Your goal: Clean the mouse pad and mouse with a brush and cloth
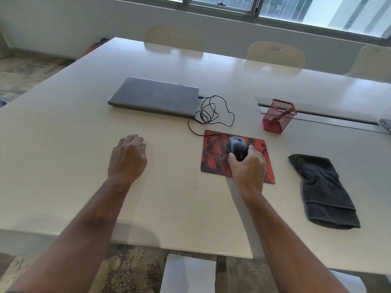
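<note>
A black wired mouse (237, 145) sits on a red and black mouse pad (213, 153) right of the table's middle. My right hand (247, 166) grips the mouse from its near end, thumb on its left side, fingers round its right side. My left hand (128, 156) rests palm down on the bare table, well left of the pad, fingers loosely curled and holding nothing. A dark grey folded cloth (323, 191) lies right of the pad. A brush handle (288, 111) leans inside a red mesh cup (277, 117) beyond the pad.
A shut grey laptop (154, 96) lies behind the pad, and the mouse's coiled cable (211, 113) runs to it. The white table (74, 134) has a cable slot (317, 115) at the right. Three chairs (173, 38) stand along the far edge.
</note>
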{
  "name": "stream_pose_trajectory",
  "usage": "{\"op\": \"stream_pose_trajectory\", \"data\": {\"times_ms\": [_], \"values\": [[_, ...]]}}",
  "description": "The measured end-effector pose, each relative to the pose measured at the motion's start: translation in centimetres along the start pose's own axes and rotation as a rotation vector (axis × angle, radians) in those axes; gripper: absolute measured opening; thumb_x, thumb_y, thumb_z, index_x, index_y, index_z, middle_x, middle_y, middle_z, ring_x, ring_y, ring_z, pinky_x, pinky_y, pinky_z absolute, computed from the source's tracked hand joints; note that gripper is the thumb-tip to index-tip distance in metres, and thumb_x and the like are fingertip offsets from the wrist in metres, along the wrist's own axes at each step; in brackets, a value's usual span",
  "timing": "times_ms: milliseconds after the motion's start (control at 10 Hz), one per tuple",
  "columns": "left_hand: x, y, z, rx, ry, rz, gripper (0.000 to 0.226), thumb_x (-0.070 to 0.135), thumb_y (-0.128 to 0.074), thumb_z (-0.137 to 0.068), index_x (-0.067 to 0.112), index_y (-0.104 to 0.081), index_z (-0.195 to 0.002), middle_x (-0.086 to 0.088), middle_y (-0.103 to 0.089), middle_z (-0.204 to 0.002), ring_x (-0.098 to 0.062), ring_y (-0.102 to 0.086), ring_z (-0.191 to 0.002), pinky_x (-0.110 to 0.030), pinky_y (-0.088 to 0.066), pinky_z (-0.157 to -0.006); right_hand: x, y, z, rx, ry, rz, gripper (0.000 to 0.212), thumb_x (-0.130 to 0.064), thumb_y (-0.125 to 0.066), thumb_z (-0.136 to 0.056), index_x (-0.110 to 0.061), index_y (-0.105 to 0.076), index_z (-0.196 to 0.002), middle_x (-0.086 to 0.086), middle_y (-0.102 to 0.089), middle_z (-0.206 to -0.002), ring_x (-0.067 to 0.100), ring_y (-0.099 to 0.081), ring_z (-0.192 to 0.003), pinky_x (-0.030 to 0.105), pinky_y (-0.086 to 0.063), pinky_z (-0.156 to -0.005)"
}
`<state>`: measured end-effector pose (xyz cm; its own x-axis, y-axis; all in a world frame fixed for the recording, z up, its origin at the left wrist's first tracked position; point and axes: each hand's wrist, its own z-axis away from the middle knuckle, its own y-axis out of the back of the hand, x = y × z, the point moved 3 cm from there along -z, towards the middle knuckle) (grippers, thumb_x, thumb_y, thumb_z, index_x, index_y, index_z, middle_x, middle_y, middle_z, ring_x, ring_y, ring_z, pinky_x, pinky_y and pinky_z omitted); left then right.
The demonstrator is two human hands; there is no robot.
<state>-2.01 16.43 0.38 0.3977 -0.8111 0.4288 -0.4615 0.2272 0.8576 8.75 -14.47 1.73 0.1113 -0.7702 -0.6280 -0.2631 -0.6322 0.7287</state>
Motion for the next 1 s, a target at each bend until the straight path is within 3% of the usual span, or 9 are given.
{"op": "stream_pose_trajectory", "data": {"times_ms": [100, 400, 600, 900, 1000], "values": [[0.1, 0.0, 0.0, 0.002, 0.002, 0.0, 0.033, 0.02, -0.05, -0.102, 0.006, -0.064, -0.128, -0.013, -0.059, -0.139, -0.033, -0.051, -0.13, -0.049, -0.042, -0.105, 0.1, -0.1, 0.1, -0.004, 0.023, 0.007, 0.073, -0.04, -0.073, -0.092, 0.002, -0.05, -0.147, 0.021, -0.063, -0.131, 0.038, -0.053, -0.126, 0.042, -0.04, -0.11], [0.3, 0.1, 0.0, -0.003, -0.006, -0.021, 0.034, 0.019, -0.05, -0.101, 0.005, -0.063, -0.129, -0.014, -0.059, -0.139, -0.034, -0.052, -0.129, -0.049, -0.043, -0.104, 0.7, -0.5, 0.0, -0.005, 0.047, 0.015, 0.07, -0.044, -0.074, -0.091, 0.0, -0.053, -0.142, 0.018, -0.061, -0.127, 0.037, -0.054, -0.124, 0.043, -0.042, -0.109], [1.4, -0.5, -0.2, -0.007, 0.028, -0.032, 0.042, 0.022, -0.052, -0.1, 0.002, -0.055, -0.137, -0.016, -0.057, -0.142, -0.036, -0.049, -0.132, -0.051, -0.041, -0.104, 0.8, -0.4, -0.3, -0.046, 0.058, -0.008, 0.086, -0.052, -0.073, -0.091, 0.0, -0.042, -0.151, 0.02, -0.056, -0.139, 0.037, -0.048, -0.134, 0.045, -0.039, -0.115], [10.1, -2.9, -1.8, 0.008, -0.194, 0.067, 0.054, 0.028, -0.055, -0.1, 0.002, -0.046, -0.147, -0.017, -0.039, -0.158, -0.03, -0.031, -0.15, -0.043, -0.028, -0.12, 0.1, 1.8, -3.2, -0.037, 0.257, 0.157, 0.059, -0.046, -0.044, -0.107, -0.005, -0.045, -0.15, 0.016, -0.054, -0.147, 0.033, -0.047, -0.136, 0.043, -0.039, -0.111], [12.6, -3.3, -2.5, 0.01, -0.257, 0.098, 0.056, 0.03, -0.052, -0.101, 0.006, -0.04, -0.151, -0.014, -0.032, -0.162, -0.026, -0.022, -0.154, -0.041, -0.022, -0.123, -0.1, 2.0, -4.2, -0.079, 0.308, 0.233, 0.06, -0.046, -0.038, -0.108, -0.008, -0.039, -0.154, 0.012, -0.047, -0.155, 0.031, -0.041, -0.144, 0.045, -0.036, -0.114]]}}
